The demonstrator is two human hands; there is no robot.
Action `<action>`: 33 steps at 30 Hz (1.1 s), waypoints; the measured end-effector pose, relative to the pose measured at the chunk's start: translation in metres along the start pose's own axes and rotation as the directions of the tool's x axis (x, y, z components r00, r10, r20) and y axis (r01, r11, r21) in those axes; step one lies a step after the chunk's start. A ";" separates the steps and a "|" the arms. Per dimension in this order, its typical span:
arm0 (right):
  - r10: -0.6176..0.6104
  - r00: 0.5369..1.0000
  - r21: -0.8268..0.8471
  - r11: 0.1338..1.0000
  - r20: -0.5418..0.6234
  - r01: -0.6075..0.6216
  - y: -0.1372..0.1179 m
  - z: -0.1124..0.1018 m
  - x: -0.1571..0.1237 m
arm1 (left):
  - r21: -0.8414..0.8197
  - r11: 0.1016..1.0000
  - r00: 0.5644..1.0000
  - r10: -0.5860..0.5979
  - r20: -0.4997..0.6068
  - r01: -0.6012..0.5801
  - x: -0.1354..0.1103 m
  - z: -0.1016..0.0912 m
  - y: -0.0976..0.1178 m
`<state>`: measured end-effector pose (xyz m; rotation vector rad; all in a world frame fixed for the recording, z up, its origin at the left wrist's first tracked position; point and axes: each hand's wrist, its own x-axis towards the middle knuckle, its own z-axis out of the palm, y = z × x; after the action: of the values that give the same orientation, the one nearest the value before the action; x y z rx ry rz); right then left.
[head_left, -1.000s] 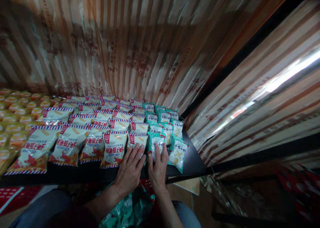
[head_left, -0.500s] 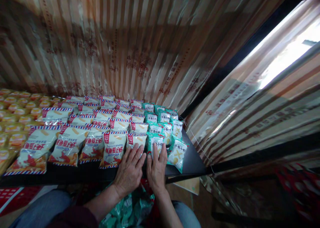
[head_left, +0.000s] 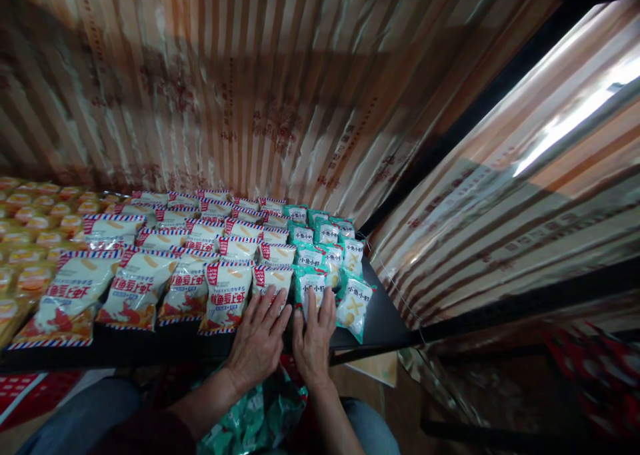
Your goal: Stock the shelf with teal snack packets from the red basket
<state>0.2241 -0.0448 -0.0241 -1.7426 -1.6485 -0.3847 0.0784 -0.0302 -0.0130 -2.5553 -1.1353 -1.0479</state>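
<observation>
1. Left hand (head_left: 257,338): back up, fingers extended and slightly spread over the lower front of a white-and-red snack bag (head_left: 273,278); unclenched, not wrapped around anything.
2. Right hand (head_left: 314,342): fingers straight, laid over the lower front of a teal snack bag (head_left: 309,280); also unclenched. Exact fingertip pressure: can't tell.
3. Both bags side by side in front row on black shelf (head_left: 135,348), near its right end.
4. Another teal bag (head_left: 354,305) just right of the right hand, leaning, front row.
5. More white-and-red bags in rows to the left; yellow packs (head_left: 35,242) at far left.
6. Striped curtain (head_left: 280,75) behind.
7. Below shelf: heap of teal packets (head_left: 250,418) under the forearms, red basket (head_left: 43,395) lower left.
</observation>
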 end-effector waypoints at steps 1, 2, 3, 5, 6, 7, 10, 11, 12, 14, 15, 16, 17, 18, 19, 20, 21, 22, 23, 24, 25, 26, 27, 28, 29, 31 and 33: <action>0.003 1.000 -0.003 1.000 -0.003 -0.003 0.000 0.000 0.000 | 0.006 1.000 1.000 0.001 0.001 -0.001 0.000 0.000 0.000; 0.007 1.000 -0.005 1.000 -0.006 -0.007 0.000 0.000 -0.001 | 0.011 1.000 1.000 0.001 0.000 -0.001 -0.001 0.000 0.000; 0.012 1.000 -0.005 1.000 -0.008 -0.012 0.000 -0.001 -0.001 | 0.015 1.000 1.000 0.002 0.000 -0.002 -0.001 0.000 0.000; 0.016 1.000 -0.004 1.000 -0.006 -0.016 0.000 -0.001 -0.002 | 0.016 1.000 1.000 0.005 -0.003 -0.005 -0.001 -0.001 0.000; 0.017 1.000 -0.003 1.000 -0.004 -0.017 0.000 -0.002 -0.003 | 0.015 1.000 1.000 0.006 -0.004 -0.006 -0.001 -0.001 0.000; 0.019 1.000 -0.003 1.000 -0.002 -0.019 0.000 -0.002 -0.003 | 0.013 1.000 1.000 0.008 -0.006 -0.008 -0.001 -0.001 0.000; 0.021 1.000 -0.003 1.000 -0.006 -0.021 0.002 -0.004 -0.005 | 0.004 1.000 1.000 0.011 -0.015 -0.011 -0.001 -0.001 0.001; 0.018 1.000 -0.003 1.000 -0.013 -0.018 0.002 -0.005 -0.006 | 0.001 1.000 1.000 0.012 -0.016 -0.012 -0.001 -0.001 0.001; 0.013 1.000 -0.004 1.000 -0.018 -0.013 0.003 -0.006 -0.008 | -0.002 1.000 1.000 0.013 -0.015 -0.013 -0.001 -0.001 0.002; 0.003 1.000 -0.006 1.000 -0.029 -0.003 0.004 -0.009 -0.011 | -0.009 1.000 1.000 0.023 -0.014 -0.023 -0.002 -0.001 0.003; -0.001 0.999 -0.007 1.000 -0.034 0.001 0.005 -0.011 -0.013 | -0.016 0.999 0.999 0.033 -0.015 -0.033 -0.002 -0.002 0.004; -0.004 0.999 -0.006 1.000 -0.040 0.004 0.007 -0.013 -0.015 | -0.023 0.999 0.999 0.043 -0.016 -0.043 -0.003 -0.002 0.005; -0.005 0.999 -0.006 1.000 -0.049 0.005 0.008 -0.015 -0.016 | -0.032 0.998 0.998 0.053 -0.018 -0.054 -0.004 -0.003 0.007; -0.003 0.998 -0.007 1.000 -0.063 0.003 0.010 -0.018 -0.017 | -0.042 0.997 0.998 0.064 -0.018 -0.064 -0.006 -0.004 0.008; 0.003 0.997 -0.009 1.000 -0.082 -0.004 0.012 -0.021 -0.018 | -0.052 0.996 0.997 0.075 -0.015 -0.076 -0.007 -0.005 0.011; 0.013 0.995 -0.016 1.000 -0.103 -0.014 0.015 -0.024 -0.018 | -0.061 0.994 0.996 0.087 -0.010 -0.088 -0.009 -0.006 0.013; 0.024 0.991 -0.026 0.999 -0.129 -0.027 0.018 -0.027 -0.018 | -0.067 0.992 0.995 0.104 -0.002 -0.104 -0.011 -0.007 0.015; 0.036 0.987 -0.039 0.998 -0.155 -0.042 0.022 -0.029 -0.017 | -0.072 0.990 0.992 0.124 0.003 -0.124 -0.013 -0.008 0.017; 0.049 0.982 -0.053 0.997 -0.181 -0.060 0.026 -0.031 -0.016 | -0.075 0.987 0.989 0.146 0.010 -0.145 -0.015 -0.009 0.019; 0.062 0.977 -0.069 0.995 -0.204 -0.077 0.031 -0.032 -0.015 | -0.078 0.984 0.986 0.163 0.016 -0.162 -0.016 -0.010 0.020; 0.075 0.972 -0.083 0.992 -0.223 -0.096 0.035 -0.033 -0.013 | -0.080 0.982 0.984 0.175 0.020 -0.173 -0.017 -0.011 0.021; 0.091 0.967 -0.096 0.989 -0.240 -0.116 0.039 -0.033 -0.012 | -0.083 0.980 0.983 0.182 0.027 -0.179 -0.018 -0.012 0.021; 0.110 0.961 -0.106 0.984 -0.253 -0.140 0.043 -0.033 -0.010 | -0.085 0.980 0.983 0.183 0.031 -0.180 -0.017 -0.012 0.021; 0.133 0.956 -0.112 0.980 -0.262 -0.167 0.047 -0.032 -0.009 | -0.087 0.981 0.983 0.178 0.037 -0.175 -0.017 -0.013 0.021; 0.160 0.949 -0.113 0.974 -0.271 -0.196 0.050 -0.031 -0.008 | -0.090 0.981 0.983 0.177 0.043 -0.172 -0.016 -0.012 0.021; 0.228 0.937 -0.103 0.959 -0.266 -0.263 0.055 -0.029 -0.005 | -0.102 0.980 0.981 0.179 0.070 -0.171 -0.015 -0.011 0.022; 0.303 0.923 -0.096 0.938 -0.238 -0.333 0.057 -0.028 -0.002 | -0.124 0.976 0.973 0.195 0.123 -0.180 -0.014 -0.008 0.026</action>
<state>0.2854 -0.0619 -0.0212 -1.9517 -1.1801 -0.5228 0.0855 -0.0595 -0.0125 -2.7937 -0.8626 -0.9313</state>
